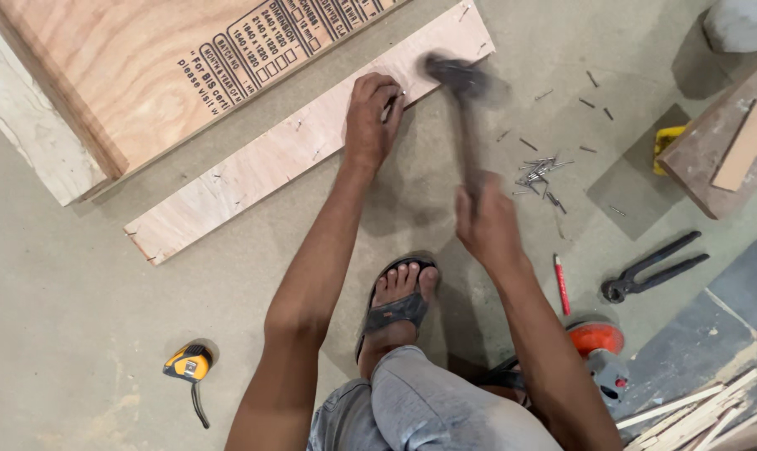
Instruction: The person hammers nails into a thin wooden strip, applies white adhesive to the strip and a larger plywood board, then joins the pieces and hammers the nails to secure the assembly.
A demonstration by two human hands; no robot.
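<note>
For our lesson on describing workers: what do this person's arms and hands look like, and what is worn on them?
Both arms are bare: no sleeves show. The left hand and right hand wear no gloves, and no watch, ring or band can be seen. The right hand looks slightly blurred.
</note>
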